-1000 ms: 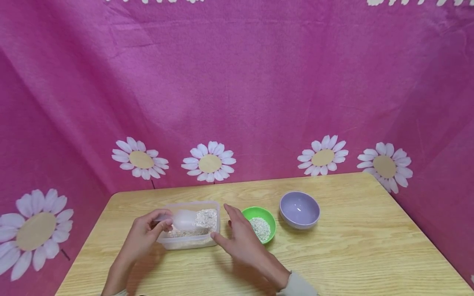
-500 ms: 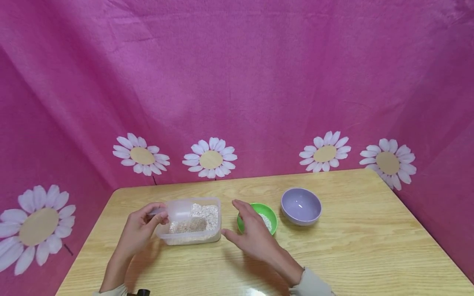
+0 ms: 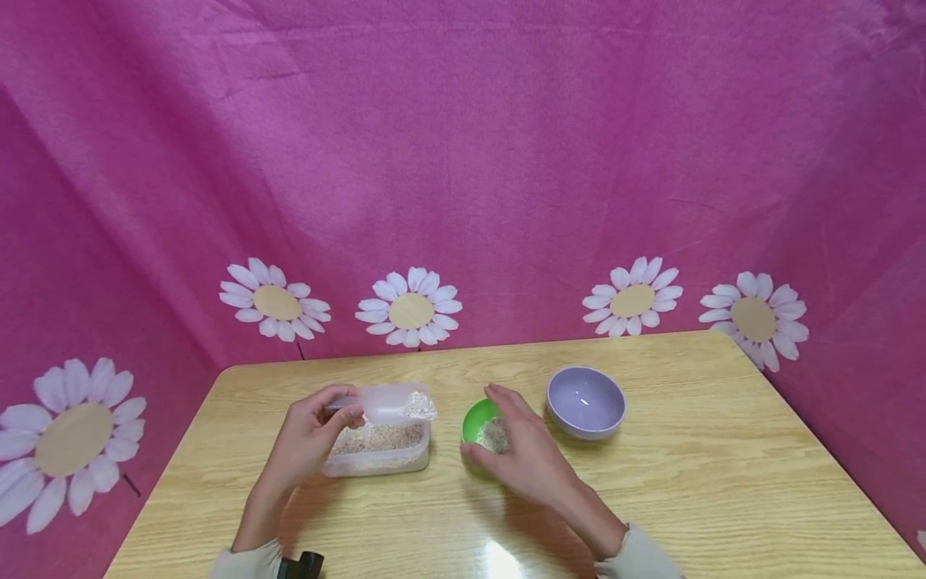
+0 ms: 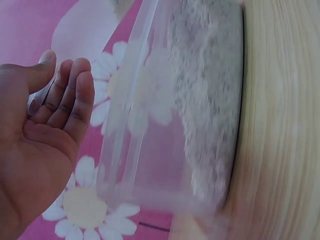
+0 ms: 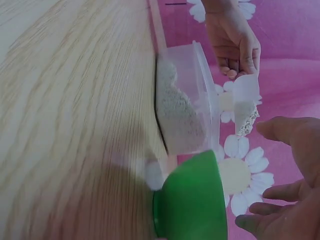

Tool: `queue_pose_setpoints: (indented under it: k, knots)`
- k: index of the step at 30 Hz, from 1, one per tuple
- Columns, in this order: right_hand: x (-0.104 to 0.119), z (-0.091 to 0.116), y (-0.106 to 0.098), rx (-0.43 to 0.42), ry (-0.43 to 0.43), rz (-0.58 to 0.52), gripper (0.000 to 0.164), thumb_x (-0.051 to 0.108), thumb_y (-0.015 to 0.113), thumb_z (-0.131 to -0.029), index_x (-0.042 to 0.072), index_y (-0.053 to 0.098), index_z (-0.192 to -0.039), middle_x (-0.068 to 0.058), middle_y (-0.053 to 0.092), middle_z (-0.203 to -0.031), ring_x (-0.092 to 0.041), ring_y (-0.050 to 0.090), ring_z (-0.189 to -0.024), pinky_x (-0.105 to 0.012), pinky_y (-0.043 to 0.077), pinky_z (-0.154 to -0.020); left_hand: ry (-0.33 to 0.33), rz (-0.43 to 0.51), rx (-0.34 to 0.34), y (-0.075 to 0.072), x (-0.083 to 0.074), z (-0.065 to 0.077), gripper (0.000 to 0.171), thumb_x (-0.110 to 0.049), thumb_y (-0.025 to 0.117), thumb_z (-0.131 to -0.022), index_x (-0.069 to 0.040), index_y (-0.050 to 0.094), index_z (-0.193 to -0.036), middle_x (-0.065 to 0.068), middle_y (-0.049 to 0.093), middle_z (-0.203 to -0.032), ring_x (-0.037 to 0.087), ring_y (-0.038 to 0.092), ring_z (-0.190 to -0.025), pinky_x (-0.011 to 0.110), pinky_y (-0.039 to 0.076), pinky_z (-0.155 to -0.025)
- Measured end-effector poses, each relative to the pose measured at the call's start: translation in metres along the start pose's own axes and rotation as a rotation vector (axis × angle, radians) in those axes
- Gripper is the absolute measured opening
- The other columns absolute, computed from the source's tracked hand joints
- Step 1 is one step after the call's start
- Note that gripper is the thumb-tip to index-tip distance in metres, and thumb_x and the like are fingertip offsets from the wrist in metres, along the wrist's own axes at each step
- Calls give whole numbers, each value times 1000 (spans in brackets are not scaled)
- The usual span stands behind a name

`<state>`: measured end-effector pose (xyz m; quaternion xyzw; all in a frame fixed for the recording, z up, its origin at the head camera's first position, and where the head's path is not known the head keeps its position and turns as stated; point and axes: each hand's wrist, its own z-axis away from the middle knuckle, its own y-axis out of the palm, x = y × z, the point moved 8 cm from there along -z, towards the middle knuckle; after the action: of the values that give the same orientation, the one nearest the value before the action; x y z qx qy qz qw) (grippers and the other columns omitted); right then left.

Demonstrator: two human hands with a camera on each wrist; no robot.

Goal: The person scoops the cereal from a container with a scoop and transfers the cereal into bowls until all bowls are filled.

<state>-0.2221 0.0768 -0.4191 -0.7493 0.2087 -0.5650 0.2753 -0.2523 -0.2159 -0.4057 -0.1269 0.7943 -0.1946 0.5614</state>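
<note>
My left hand (image 3: 318, 426) pinches the handle of a translucent plastic scoop (image 3: 383, 404), raised above a clear plastic container (image 3: 376, 464). Pale flakes, like oats (image 3: 419, 406), lie heaped at the scoop's front end. More of the flakes (image 4: 205, 100) fill the lower part of the container, banked unevenly against its wall. My right hand (image 3: 531, 454) is held with thumb and fingers spread over the near right side of a green bowl (image 3: 473, 422), hiding part of it. Inside that bowl is a layer of the same flakes (image 3: 493, 435). In the right wrist view, the fingers are apart from the bowl's rim.
A purple bowl (image 3: 586, 404) stands to the right of the green one, with nothing visible inside. All of this rests on a light wooden table (image 3: 687, 482). Behind the table hangs a pink cloth (image 3: 506, 161) printed with daisies.
The scoop has risen out of the container with flakes in it, moving right with my left hand. My right hand has shifted right, from the container's edge to over the green bowl.
</note>
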Motion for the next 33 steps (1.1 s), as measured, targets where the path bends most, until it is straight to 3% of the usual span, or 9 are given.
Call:
queue_pose_setpoints:
  k: [5, 10, 15, 22, 27, 33]
  knots:
    - [-10, 3, -7, -2, 4, 26, 87, 32, 89, -88, 0, 49, -158, -17, 49, -164, -42, 48, -151, -62, 39, -124, -34, 7, 40, 18, -2, -8, 17, -6, 70, -103, -1, 74, -118, 11, 77, -89, 21, 75, -82, 31, 63, -77]
    - [-22, 7, -14, 2, 34, 61, 90, 35, 91, -86, 1, 48, -158, -18, 48, -165, -43, 46, -152, -62, 39, -124, 40, 17, 77, 37, -9, -15, 16, -5, 71, -102, 0, 74, -117, 10, 77, -87, 24, 75, -81, 34, 64, -77]
    - [-31, 10, -20, 2, 38, 75, 92, 34, 91, -85, -1, 48, -158, -20, 48, -164, -44, 48, -151, -62, 40, -123, 73, 27, 103, 53, -13, -20, 17, -5, 72, -101, 0, 74, -117, 10, 77, -88, 23, 76, -80, 36, 66, -79]
    - [-40, 12, -22, 23, 42, 83, 93, 35, 92, -86, -3, 46, -158, -23, 46, -165, -45, 47, -151, -62, 39, -124, 65, -5, 146, 70, -18, -24, 19, -8, 75, -100, -4, 75, -118, 9, 78, -98, 15, 74, -83, 23, 60, -77]
    - [-44, 16, -20, 56, 64, 67, 99, 35, 93, -84, -4, 42, -160, -24, 43, -166, -46, 44, -153, -62, 37, -125, 69, -6, 207, 85, -27, -30, 15, -9, 74, -101, -7, 75, -116, 10, 79, -100, 15, 75, -85, 23, 60, -77]
    - [-50, 18, -16, 60, 56, 51, 100, 35, 95, -82, -5, 44, -158, -22, 52, -159, -43, 50, -149, -61, 40, -123, 158, -86, 301, 100, -45, -37, 10, -8, 72, -102, -7, 74, -112, 4, 76, -98, 8, 69, -83, 23, 59, -75]
